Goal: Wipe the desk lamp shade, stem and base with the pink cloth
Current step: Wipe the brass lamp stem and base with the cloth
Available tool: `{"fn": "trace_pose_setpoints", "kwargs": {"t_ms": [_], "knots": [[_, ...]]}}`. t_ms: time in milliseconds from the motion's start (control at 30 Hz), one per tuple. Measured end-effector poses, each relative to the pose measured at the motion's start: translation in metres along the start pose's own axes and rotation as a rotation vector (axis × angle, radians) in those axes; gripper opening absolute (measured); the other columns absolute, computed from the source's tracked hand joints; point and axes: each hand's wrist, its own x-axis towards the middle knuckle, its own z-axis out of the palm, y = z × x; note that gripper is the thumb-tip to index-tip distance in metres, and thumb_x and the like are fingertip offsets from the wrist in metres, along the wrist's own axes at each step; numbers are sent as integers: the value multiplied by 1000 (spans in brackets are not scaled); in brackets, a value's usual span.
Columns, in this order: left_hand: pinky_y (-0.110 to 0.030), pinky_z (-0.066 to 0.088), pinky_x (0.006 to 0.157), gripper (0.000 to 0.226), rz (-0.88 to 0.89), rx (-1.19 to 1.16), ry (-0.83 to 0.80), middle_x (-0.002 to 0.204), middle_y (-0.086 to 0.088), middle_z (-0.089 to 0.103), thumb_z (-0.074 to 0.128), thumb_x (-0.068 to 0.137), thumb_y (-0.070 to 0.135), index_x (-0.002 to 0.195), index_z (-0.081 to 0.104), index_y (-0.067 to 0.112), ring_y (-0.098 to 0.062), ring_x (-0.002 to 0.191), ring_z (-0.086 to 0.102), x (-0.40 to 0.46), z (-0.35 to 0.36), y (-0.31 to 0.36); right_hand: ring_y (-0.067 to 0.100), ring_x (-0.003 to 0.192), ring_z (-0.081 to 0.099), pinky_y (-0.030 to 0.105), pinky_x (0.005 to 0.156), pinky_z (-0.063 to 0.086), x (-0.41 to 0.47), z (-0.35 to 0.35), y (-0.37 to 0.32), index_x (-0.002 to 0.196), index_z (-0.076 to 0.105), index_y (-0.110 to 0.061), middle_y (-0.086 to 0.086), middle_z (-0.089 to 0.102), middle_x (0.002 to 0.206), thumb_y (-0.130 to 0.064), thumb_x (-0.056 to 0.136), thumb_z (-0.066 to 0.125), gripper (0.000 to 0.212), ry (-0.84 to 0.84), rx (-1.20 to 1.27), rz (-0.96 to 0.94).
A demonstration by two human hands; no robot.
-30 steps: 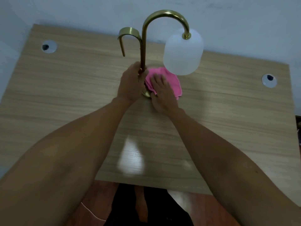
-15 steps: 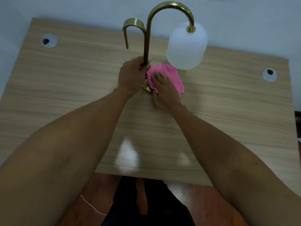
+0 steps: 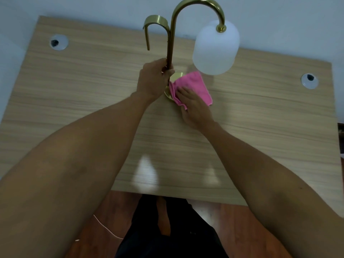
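A brass desk lamp stands at the back middle of the wooden desk (image 3: 74,112). Its curved stem (image 3: 172,38) arches over to a white frosted shade (image 3: 216,49) hanging on the right. My left hand (image 3: 153,81) is wrapped around the lower stem. The round brass base (image 3: 176,77) shows partly beside it. The pink cloth (image 3: 193,85) lies over the right part of the base and the desk. My right hand (image 3: 193,107) presses flat on the cloth's near edge, fingers spread.
A second, smaller brass hook (image 3: 155,21) rises beside the stem on the left. Two round cable grommets sit in the desk, left (image 3: 59,42) and right (image 3: 310,81). A pale wall runs behind the desk. Below its near edge are my dark trousers and red-brown floor.
My right hand has slid the pink cloth toward me and to the right, uncovering part of the brass base. My left hand stays on the stem.
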Motion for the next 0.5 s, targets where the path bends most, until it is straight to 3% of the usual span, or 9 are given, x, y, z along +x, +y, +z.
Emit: {"fn": "trace_pose_setpoints", "kwargs": {"t_ms": [133, 267, 367, 500], "knots": [[-10, 45, 79, 14, -1, 1, -18, 98, -1, 77, 70, 94, 23, 101, 75, 11, -4, 87, 62, 3, -1, -4, 32, 146, 44, 48, 125, 28, 3, -1, -8, 140, 60, -5, 17, 58, 147, -6, 101, 51, 40, 126, 82, 209], [1, 35, 75, 14, 24, 8, -37, 97, -2, 76, 69, 94, 22, 99, 75, 10, -7, 86, 63, 5, 0, -6, 37, 137, 54, 48, 122, 26, 12, 10, -23, 132, 64, -1, 21, 64, 138, -14, 100, 44, 41, 65, 31, -22], [-3, 40, 77, 14, 24, -1, -63, 98, -1, 75, 69, 95, 22, 100, 74, 10, -6, 87, 61, 6, -1, -7, 32, 143, 49, 49, 124, 28, -4, 1, -7, 139, 61, -7, 16, 59, 145, -21, 102, 41, 44, -18, -16, -83], [-28, 56, 86, 14, 22, -5, -75, 97, 2, 75, 69, 93, 24, 99, 74, 13, -8, 87, 64, 8, -2, -10, 32, 149, 40, 51, 126, 25, 2, -6, 1, 144, 55, -8, 15, 52, 152, -13, 103, 46, 43, 36, -6, 74]]}}
